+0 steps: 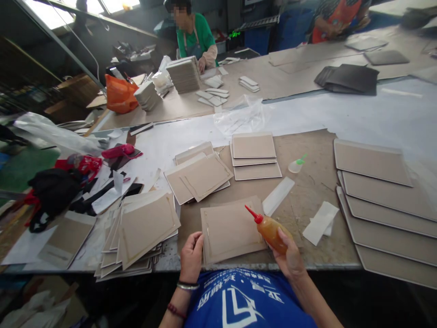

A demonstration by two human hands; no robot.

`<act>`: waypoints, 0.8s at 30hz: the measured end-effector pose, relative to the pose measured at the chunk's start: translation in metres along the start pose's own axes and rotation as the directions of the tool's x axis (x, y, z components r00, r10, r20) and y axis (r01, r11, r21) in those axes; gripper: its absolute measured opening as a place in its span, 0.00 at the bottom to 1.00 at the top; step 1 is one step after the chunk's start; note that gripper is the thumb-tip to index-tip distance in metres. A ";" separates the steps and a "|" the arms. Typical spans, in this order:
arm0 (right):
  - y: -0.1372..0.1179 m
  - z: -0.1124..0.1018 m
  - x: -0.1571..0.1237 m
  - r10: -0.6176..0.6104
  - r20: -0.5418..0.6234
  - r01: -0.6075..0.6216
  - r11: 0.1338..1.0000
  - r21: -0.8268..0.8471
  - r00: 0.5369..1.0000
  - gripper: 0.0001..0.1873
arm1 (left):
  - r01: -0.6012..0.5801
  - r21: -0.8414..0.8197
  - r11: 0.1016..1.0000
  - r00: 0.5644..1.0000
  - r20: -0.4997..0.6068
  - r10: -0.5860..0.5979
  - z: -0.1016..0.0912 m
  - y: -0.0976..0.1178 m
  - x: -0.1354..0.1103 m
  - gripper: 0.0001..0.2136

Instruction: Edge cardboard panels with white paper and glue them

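Observation:
In front of me lies a beige board [228, 232] with a line of glue along its left and upper edges. My right hand [288, 257] is wrapped round a squeeze bottle [275, 231] of amber glue, its red nozzle tilted up to the left over the board's right part. At the board's left edge is my left hand [192, 255], fingers curled with the thumb against that edge. To the left sits a stack of beige boards [146, 225], the top one edged with glue. More glue-lined boards [206, 175] overlap just beyond.
Bordered panels lie in a pile [254, 148] ahead and a fanned row [382, 198] at right. A small green-tipped bottle [296, 165] and white strips [321, 222] are nearby. Across the table a person in green [205, 34] handles pieces; another wears an orange apron [341, 20].

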State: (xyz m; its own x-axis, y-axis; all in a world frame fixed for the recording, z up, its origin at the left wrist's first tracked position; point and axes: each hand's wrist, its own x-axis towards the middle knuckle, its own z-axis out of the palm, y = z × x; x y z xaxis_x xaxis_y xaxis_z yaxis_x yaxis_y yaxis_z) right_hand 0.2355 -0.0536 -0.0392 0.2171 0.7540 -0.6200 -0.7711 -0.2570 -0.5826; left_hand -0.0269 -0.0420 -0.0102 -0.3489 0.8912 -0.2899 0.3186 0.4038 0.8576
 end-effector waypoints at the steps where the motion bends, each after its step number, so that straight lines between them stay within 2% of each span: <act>1: 0.000 0.000 0.000 -0.002 0.002 0.002 1.000 0.001 1.000 0.18 | 0.058 -0.078 0.995 0.998 0.022 -0.056 0.001 -0.001 0.002 0.19; 6: -0.001 0.002 -0.002 -0.003 0.003 0.003 1.000 -0.001 1.000 0.17 | 0.281 -0.387 0.878 0.959 0.136 -0.247 0.005 0.001 0.008 0.24; 11: 0.000 0.002 -0.001 -0.003 -0.061 0.004 1.000 0.007 0.998 0.15 | 0.387 -0.500 0.775 0.922 0.216 -0.322 0.004 0.013 0.006 0.26; 14: 0.000 0.002 -0.001 -0.006 -0.075 0.007 1.000 0.009 0.997 0.15 | 0.401 -0.529 0.748 0.915 0.259 -0.308 0.003 0.018 0.006 0.25; 18: 0.001 0.003 -0.001 -0.003 -0.077 0.002 1.000 -0.007 0.997 0.14 | 0.402 -0.518 0.755 0.913 0.290 -0.287 0.002 0.019 0.008 0.24; 24: 0.001 0.003 0.000 0.001 -0.073 -0.002 1.000 -0.020 0.997 0.15 | 0.310 -0.432 0.847 0.939 0.280 -0.201 0.000 0.006 0.017 0.26</act>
State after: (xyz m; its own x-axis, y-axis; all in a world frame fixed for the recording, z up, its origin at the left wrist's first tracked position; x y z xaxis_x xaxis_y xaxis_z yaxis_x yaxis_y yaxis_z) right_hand 0.2332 -0.0520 -0.0386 0.2595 0.7080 -0.6569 -0.7597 -0.2704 -0.5915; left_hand -0.0306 -0.0245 -0.0099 -0.1446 0.8132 -0.5637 -0.2190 0.5293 0.8197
